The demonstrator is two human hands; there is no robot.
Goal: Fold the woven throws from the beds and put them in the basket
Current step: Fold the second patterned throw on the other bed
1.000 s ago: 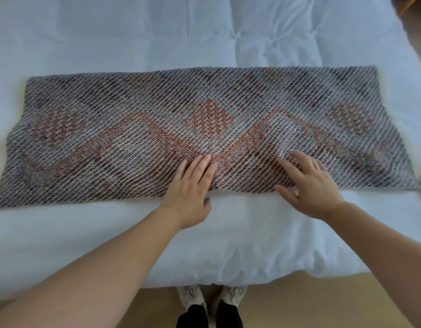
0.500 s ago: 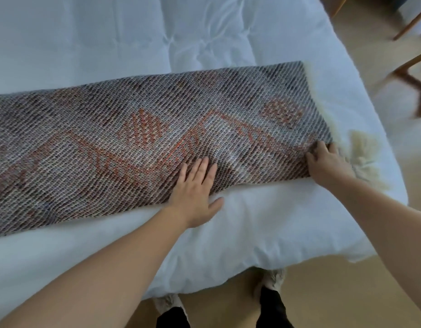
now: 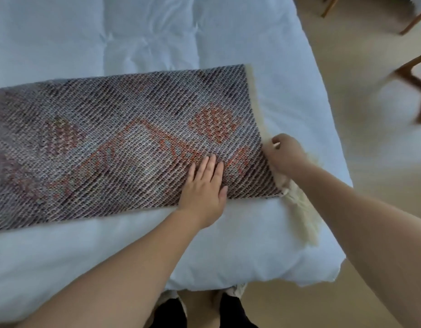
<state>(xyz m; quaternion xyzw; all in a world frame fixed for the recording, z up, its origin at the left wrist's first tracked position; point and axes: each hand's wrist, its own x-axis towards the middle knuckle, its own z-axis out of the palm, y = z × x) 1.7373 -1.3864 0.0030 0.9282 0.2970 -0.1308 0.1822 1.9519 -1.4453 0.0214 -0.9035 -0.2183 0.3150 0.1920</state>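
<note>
A grey woven throw (image 3: 124, 143) with an orange diamond pattern lies flat in a long strip across the white bed (image 3: 228, 245). Its cream fringe (image 3: 301, 218) hangs off the right end. My left hand (image 3: 204, 188) rests flat, fingers together, on the throw's near edge close to the right end. My right hand (image 3: 286, 153) is closed around the throw's right edge at the fringe. The throw's left end runs out of the frame. No basket is in view.
The bed's right edge drops to a tan floor (image 3: 370, 114). Wooden furniture legs (image 3: 413, 79) stand blurred at the far right. My feet (image 3: 204, 308) stand against the bed's near edge.
My view has swung to the right. My right hand slid along the throw to its right end and closed on the fringed edge. My left hand followed rightward, staying flat on the near edge.
</note>
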